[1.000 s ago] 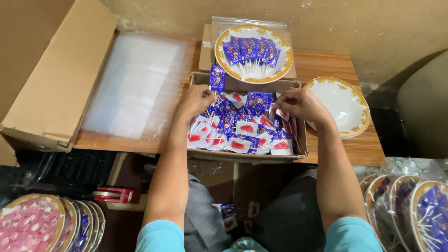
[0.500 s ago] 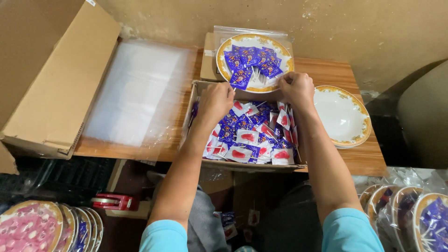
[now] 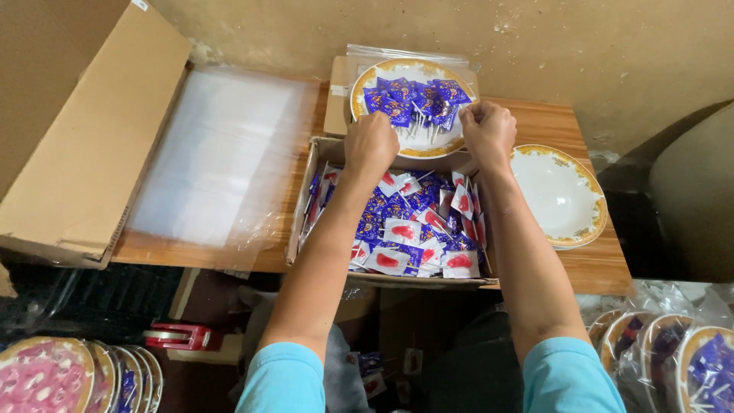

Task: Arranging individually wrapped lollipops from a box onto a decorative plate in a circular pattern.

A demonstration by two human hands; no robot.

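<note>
Now both arms reach out, left hand [image 3: 371, 143] and right hand [image 3: 488, 130] fisted over the plate [image 3: 367, 80].

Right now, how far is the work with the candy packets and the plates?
Done: wrapped filled plates stand at the lower right. In hand: the left hand and right hand, both closed, are over the plate that already holds purple packets. Left: the white plate holds nothing, and the box holds many packets.
</note>
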